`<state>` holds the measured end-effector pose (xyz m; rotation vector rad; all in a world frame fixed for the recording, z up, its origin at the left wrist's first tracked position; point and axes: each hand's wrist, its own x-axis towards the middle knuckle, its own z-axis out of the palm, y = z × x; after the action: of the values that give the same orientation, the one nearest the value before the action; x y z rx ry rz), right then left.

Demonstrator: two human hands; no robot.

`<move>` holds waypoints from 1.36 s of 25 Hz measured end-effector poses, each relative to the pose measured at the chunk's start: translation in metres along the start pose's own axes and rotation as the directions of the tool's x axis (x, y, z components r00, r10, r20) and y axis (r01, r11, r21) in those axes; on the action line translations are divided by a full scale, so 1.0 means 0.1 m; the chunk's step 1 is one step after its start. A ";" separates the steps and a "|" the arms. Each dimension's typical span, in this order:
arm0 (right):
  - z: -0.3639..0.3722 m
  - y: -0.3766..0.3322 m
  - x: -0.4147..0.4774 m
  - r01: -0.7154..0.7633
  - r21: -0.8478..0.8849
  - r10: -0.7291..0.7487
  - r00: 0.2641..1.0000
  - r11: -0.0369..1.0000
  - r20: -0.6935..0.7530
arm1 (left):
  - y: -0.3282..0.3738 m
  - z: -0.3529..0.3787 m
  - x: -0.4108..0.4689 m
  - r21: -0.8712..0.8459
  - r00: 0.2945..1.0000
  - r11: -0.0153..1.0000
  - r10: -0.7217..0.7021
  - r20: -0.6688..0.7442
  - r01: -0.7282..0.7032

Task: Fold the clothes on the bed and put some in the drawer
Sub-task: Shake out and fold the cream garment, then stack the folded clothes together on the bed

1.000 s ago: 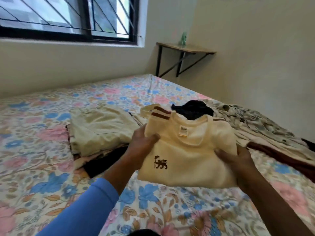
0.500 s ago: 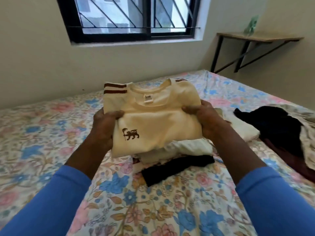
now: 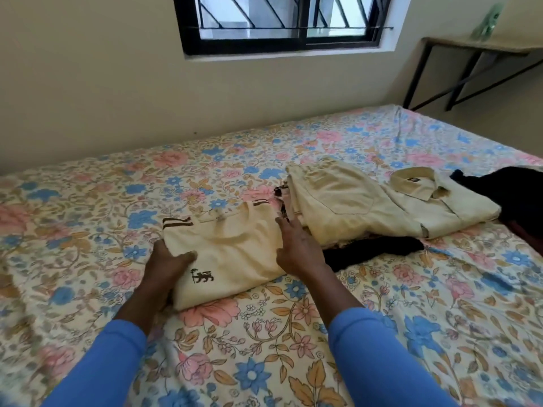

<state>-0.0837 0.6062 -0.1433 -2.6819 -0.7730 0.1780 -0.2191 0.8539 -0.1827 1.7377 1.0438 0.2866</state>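
A folded cream T-shirt (image 3: 235, 254) with brown sleeve stripes and a small brown lion print lies flat on the floral bed sheet (image 3: 88, 201). My left hand (image 3: 167, 265) grips its left edge, thumb on top and fingers underneath. At the shirt's right edge my right hand (image 3: 296, 248) rests with straight fingers. Just right of it stands a stack of folded clothes with khaki trousers (image 3: 338, 201) on top and a black garment (image 3: 373, 251) at the bottom. A folded beige collared shirt (image 3: 440, 204) lies further right.
Loose dark clothes (image 3: 511, 195) lie at the bed's right edge. A wall with a barred window (image 3: 282, 22) runs behind the bed. A wall-mounted shelf (image 3: 476, 48) with a green object stands in the far right corner.
The cream T-shirt, held up in both hands over the stack before, now lies on the sheet left of the stack. My right hand has let go and straightened.
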 end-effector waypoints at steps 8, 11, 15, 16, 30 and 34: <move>-0.92 0.50 -1.07 0.106 0.198 -0.032 0.938 0.975 -0.344 | 0.79 1.18 -1.50 0.092 0.601 0.604 0.797 -0.063 -0.792; -1.21 1.37 -1.71 -0.059 0.295 0.187 0.886 0.954 -0.425 | 1.15 2.20 -2.16 -0.168 0.432 0.462 0.882 0.188 -0.871; -1.44 2.72 -2.53 -0.387 0.359 0.518 0.744 0.849 -0.423 | 1.53 3.64 -2.76 -0.185 0.295 0.441 0.804 0.516 -0.878; -1.47 3.01 -2.64 -0.439 0.369 0.567 0.712 0.820 -0.414 | 1.60 3.98 -2.79 -0.151 0.273 0.422 0.780 0.563 -0.894; -1.66 6.33 -1.31 -0.643 0.234 0.615 0.465 0.729 -0.637 | 1.22 5.99 -2.41 0.336 0.286 0.075 0.713 0.640 -0.939; -1.68 6.35 -1.48 -0.685 0.343 0.712 0.370 0.643 -0.596 | 1.18 6.01 -2.37 0.324 0.286 0.077 0.685 0.670 -0.943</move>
<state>0.1403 -0.0249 -0.2104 -2.5171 0.6538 -0.6041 0.0768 0.2749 -0.2741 2.8693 -0.4440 0.2790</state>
